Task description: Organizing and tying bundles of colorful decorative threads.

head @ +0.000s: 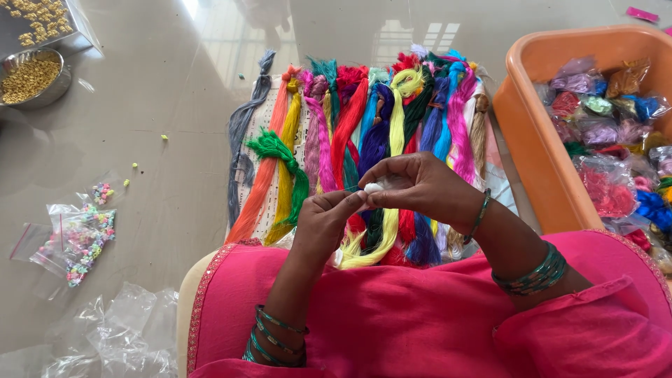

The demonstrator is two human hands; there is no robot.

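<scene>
Nearest, the pink sleeves (420, 315) and green bangles (535, 276); above them the left hand (325, 220) and right hand (420, 185) meet, fingertips pinched shut on a small white bead (373, 187). Beyond lie bright thread skeins (364, 133) on the floor; an orange tub (539, 133) of packets stands right; a steel bowl (31, 77) of yellow beads sits far left.

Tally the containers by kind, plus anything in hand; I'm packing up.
Orange tub: 1
Steel bowl: 1
Grey tray: 1
White bit, pinched between left hand and right hand: 1
Total: 4
</scene>
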